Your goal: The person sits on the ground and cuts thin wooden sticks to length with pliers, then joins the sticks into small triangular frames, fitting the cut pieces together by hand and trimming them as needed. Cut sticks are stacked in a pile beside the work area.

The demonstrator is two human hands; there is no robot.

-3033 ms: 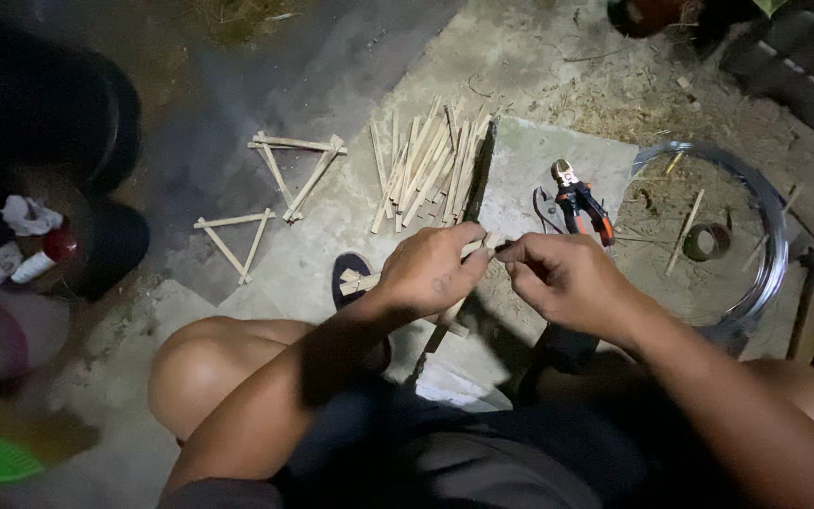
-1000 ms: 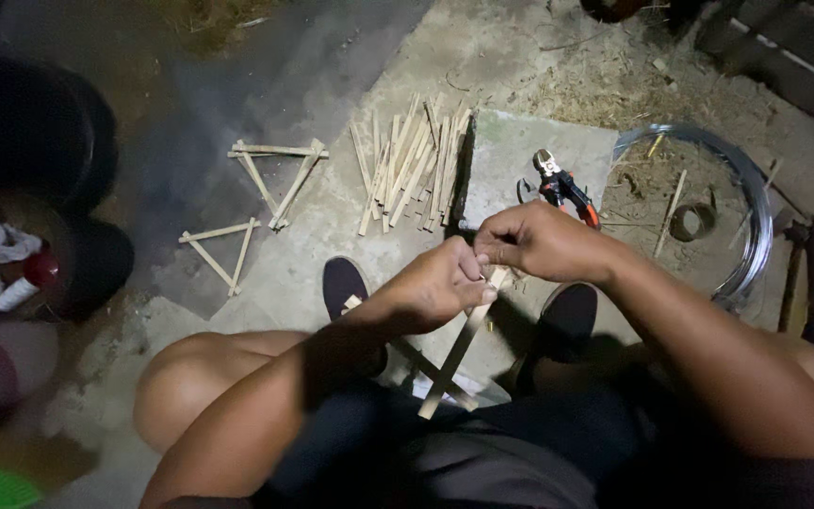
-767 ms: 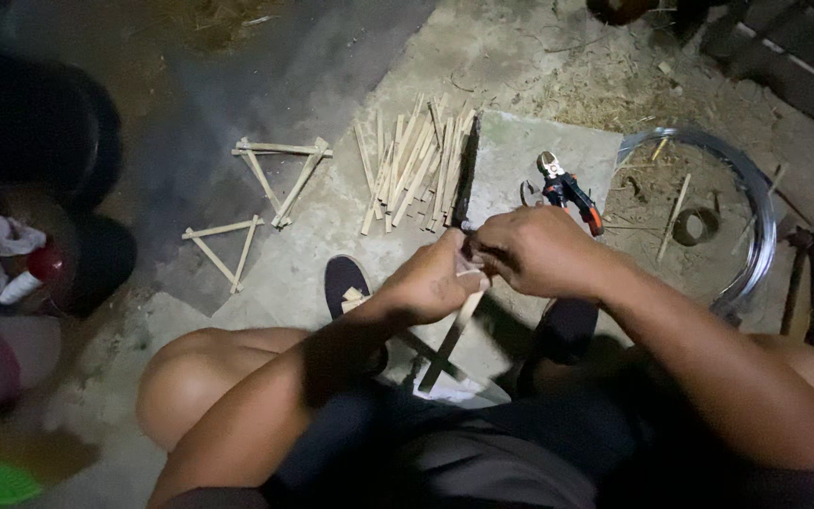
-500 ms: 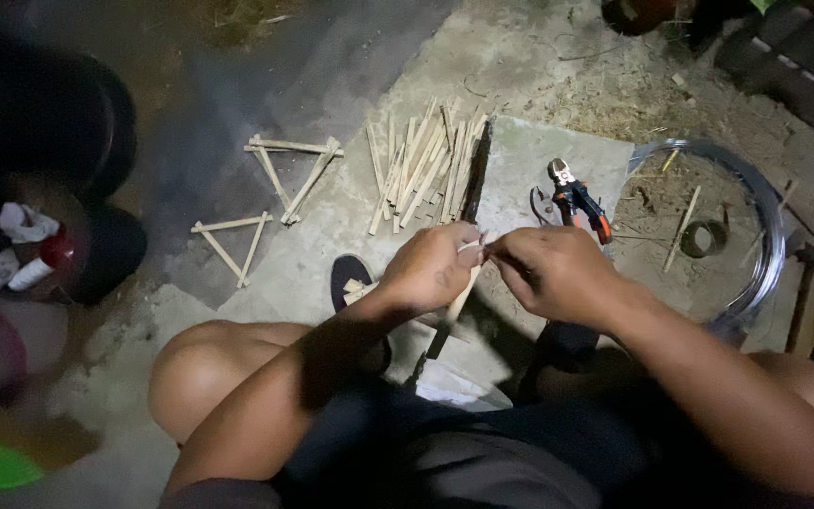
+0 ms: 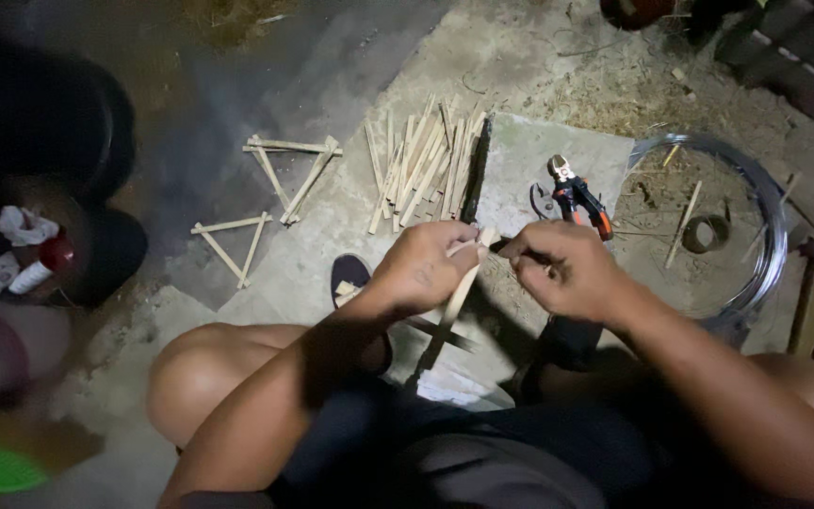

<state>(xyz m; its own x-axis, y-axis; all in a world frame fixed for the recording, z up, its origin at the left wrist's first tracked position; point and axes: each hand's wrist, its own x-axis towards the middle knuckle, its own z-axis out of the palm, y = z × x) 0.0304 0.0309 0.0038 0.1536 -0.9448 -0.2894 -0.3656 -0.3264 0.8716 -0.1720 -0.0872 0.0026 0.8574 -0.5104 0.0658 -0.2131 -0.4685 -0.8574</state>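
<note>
Wooden stick (image 5: 459, 294), pale and flat, sits clamped in your left hand (image 5: 423, 267); its far end shows above your fingers (image 5: 468, 250) and its near end slants down toward your lap. Your right hand (image 5: 558, 271) is just beside the left, fingers closed together at the stick's far end. What they pinch is hidden, so you cannot tell if it is wire or the stick itself. A second strip crosses under the first near your knees, partly in shadow.

Ground: concrete floor (image 5: 332, 226), no bench. A loose pile of cut sticks (image 5: 421, 165) lies far of your hands, with a dark blade-like tool (image 5: 475, 170) along its right edge. Two finished stick triangles lie to the left: far triangle (image 5: 292, 174), near triangle (image 5: 230, 245), well apart from your hands. Pliers with red-and-black handles (image 5: 577, 196) rest on a grey slab (image 5: 529, 160), just far of your right hand. A coil of wire (image 5: 765, 236) lies to the right, a small dark ring (image 5: 708, 233) and a loose stick inside it. Your sandalled foot (image 5: 350, 276) shows near the left wrist.
</note>
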